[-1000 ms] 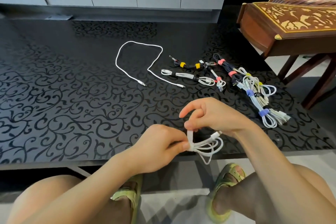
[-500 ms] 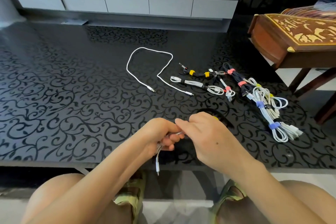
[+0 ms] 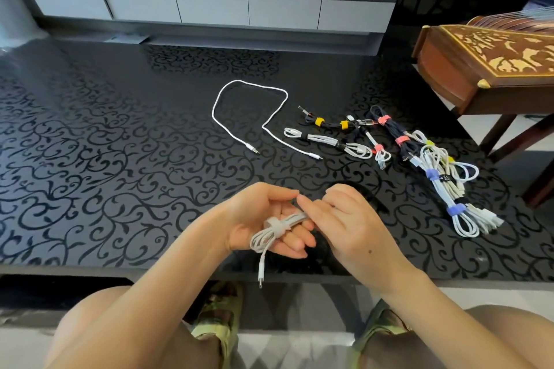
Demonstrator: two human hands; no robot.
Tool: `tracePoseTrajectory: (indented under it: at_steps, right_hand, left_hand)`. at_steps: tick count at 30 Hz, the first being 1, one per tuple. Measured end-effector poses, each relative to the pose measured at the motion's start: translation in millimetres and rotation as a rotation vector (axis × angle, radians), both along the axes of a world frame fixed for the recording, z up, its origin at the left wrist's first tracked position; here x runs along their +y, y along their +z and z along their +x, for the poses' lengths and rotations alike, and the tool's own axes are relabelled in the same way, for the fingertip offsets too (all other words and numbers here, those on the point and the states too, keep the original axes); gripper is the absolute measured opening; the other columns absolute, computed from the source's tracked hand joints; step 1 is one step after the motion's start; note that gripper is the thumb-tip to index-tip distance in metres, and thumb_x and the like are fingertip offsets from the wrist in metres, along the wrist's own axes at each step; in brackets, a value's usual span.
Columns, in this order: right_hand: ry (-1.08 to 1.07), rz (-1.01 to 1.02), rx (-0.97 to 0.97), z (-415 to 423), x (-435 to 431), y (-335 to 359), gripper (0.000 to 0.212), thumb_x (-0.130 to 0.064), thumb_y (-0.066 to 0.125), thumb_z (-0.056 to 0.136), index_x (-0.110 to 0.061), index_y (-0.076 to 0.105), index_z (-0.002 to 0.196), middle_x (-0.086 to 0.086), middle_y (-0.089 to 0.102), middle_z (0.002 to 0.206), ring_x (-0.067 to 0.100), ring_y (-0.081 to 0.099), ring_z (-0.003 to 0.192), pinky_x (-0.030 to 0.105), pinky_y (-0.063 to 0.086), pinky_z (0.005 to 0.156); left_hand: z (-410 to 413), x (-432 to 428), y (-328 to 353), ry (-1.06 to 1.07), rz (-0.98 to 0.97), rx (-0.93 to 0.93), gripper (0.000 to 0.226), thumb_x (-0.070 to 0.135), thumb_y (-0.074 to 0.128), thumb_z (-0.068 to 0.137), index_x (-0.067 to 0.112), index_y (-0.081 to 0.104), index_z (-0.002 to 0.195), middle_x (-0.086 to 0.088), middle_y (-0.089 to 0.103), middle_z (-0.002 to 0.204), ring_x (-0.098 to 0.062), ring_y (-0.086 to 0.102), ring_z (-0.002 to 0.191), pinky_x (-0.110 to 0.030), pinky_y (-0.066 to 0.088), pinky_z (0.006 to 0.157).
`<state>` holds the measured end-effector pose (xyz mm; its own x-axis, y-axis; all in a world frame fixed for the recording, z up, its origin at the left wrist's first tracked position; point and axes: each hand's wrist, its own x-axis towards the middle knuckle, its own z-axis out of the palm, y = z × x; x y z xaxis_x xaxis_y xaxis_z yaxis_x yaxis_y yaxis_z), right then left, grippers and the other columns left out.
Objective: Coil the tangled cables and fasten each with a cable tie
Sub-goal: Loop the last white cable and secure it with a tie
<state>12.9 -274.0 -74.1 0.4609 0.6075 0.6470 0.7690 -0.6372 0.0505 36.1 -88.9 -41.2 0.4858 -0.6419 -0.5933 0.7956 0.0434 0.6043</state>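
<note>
Works over the near edge of the black scroll-patterned table (image 3: 120, 159), both forearms reaching up from the lap. Turns the left hand (image 3: 263, 219) palm up, fingers loosely curled beneath a coiled white cable (image 3: 260, 240), thumb arched over it, gripping the bundle. Brings the right hand (image 3: 347, 225) in knuckles up, fingers bent, tips pinched on the coil's right end and touching the left thumb. Faces, farther out on the table, a group of tied bundles (image 3: 431, 165) and, left of them, a loose white cable (image 3: 254, 84) lying uncoiled. Holds the coil with its long axis running lower left to upper right, looped end toward the left wrist. Has a pale cable tie (image 3: 277, 226) wrapped round the coil's middle. Lets one white plug (image 3: 261, 275) hang straight down past the table edge.
</note>
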Motion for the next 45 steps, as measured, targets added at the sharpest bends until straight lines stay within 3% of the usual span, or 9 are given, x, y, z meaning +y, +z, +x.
tracePoseTrajectory:
  at_steps: [7, 10, 12, 16, 22, 25, 31, 39, 45]
  right_hand:
    - [-0.022, 0.119, 0.133, -0.7, -2.5, -1.2, 0.027, -0.005, 0.054, 0.091, 0.008, 0.065, 0.112, 0.008, 0.057, 0.073, 0.024, 0.050, 0.072, 0.034, 0.046, 0.071]
    - [-0.123, 0.354, 0.469, -7.9, -4.1, 8.1, 0.030, -0.020, 0.060, 0.088, -0.005, 0.068, 0.112, -0.001, 0.064, 0.080, 0.017, 0.058, 0.083, 0.024, 0.046, 0.079]
    - [-0.153, 0.547, 0.788, -11.0, -5.1, 23.3, 0.023, -0.014, 0.066, 0.086, -0.016, 0.071, 0.109, -0.010, 0.070, 0.088, 0.006, 0.065, 0.088, 0.015, 0.048, 0.080]
    - [0.060, 0.834, 1.360, -11.9, -3.5, 43.7, 0.019, -0.003, 0.069, 0.079, -0.018, 0.071, 0.089, 0.006, 0.074, 0.074, 0.010, 0.068, 0.070, 0.016, 0.051, 0.068]
    - [0.288, 1.008, 1.704, -4.0, -5.1, 44.9, 0.041, -0.032, 0.086, 0.060, -0.010, 0.077, 0.093, 0.010, 0.069, 0.071, 0.017, 0.064, 0.067, 0.025, 0.051, 0.068]
    - [0.327, 1.042, 1.750, -2.3, -3.5, 44.0, 0.053, -0.039, 0.089, 0.053, -0.008, 0.076, 0.094, 0.011, 0.069, 0.071, 0.017, 0.064, 0.065, 0.024, 0.052, 0.064]
    - [0.170, 1.033, 1.726, -5.9, 2.7, 49.9, 0.010, -0.010, 0.074, 0.073, -0.008, 0.076, 0.082, 0.013, 0.067, 0.067, 0.016, 0.064, 0.062, 0.020, 0.049, 0.060]
    - [-0.160, 0.814, 1.284, -9.1, 4.4, 49.1, 0.021, 0.001, 0.065, 0.084, -0.018, 0.074, 0.087, 0.008, 0.073, 0.070, 0.012, 0.069, 0.069, 0.019, 0.054, 0.070]
    - [-0.341, 0.559, 0.945, -8.2, 6.2, 45.9, 0.018, -0.010, 0.068, 0.084, -0.023, 0.075, 0.094, -0.012, 0.072, 0.075, 0.000, 0.065, 0.073, 0.009, 0.045, 0.065]
  left_hand:
    - [-3.2, 6.4, 0.1, -0.085, 0.142, -0.130, 0.074, 0.062, 0.038, 0.087, -0.007, 0.066, 0.086, -0.030, 0.067, 0.092, -0.033, 0.069, 0.072, -0.040, 0.059, 0.068]
    - [-6.7, 6.6, -7.7, 0.197, 0.330, -0.436, 0.045, 0.036, 0.039, 0.099, 0.000, 0.064, 0.095, -0.021, 0.070, 0.101, -0.030, 0.068, 0.081, -0.039, 0.058, 0.078]
    - [-5.9, 7.4, -8.3, 0.353, 0.226, -0.619, 0.022, 0.009, 0.050, 0.093, 0.008, 0.064, 0.110, -0.012, 0.069, 0.112, -0.026, 0.067, 0.098, -0.036, 0.054, 0.088]
    - [-6.7, 5.3, -0.9, 0.370, -0.079, -0.725, 0.052, -0.004, 0.050, 0.074, 0.013, 0.061, 0.122, -0.002, 0.062, 0.128, -0.023, 0.058, 0.119, -0.039, 0.048, 0.100]
    - [-5.5, 0.5, 0.8, 0.289, -0.276, -0.654, 0.043, 0.043, 0.071, 0.072, 0.018, 0.074, 0.106, -0.006, 0.069, 0.115, -0.022, 0.065, 0.107, -0.034, 0.052, 0.091]
    - [-5.3, -5.7, 2.2, 0.346, -0.188, -0.679, 0.050, 0.054, 0.081, 0.058, 0.018, 0.077, 0.092, -0.002, 0.074, 0.096, -0.014, 0.068, 0.092, -0.027, 0.054, 0.084]
    - [-8.5, -8.5, 6.0, 0.479, -0.092, -0.676, 0.031, 0.034, 0.081, 0.067, 0.009, 0.076, 0.084, -0.003, 0.071, 0.074, -0.012, 0.067, 0.067, -0.022, 0.053, 0.067]
    - [-10.1, -14.9, 11.3, 0.512, 0.105, -0.713, 0.029, 0.026, 0.069, 0.071, 0.007, 0.072, 0.093, -0.012, 0.074, 0.094, -0.024, 0.069, 0.096, -0.029, 0.055, 0.087]
    - [-8.1, -18.0, 8.2, 0.524, 0.302, -0.785, 0.024, 0.040, 0.073, 0.071, 0.019, 0.076, 0.080, 0.008, 0.065, 0.070, -0.008, 0.051, 0.064, -0.021, 0.044, 0.066]
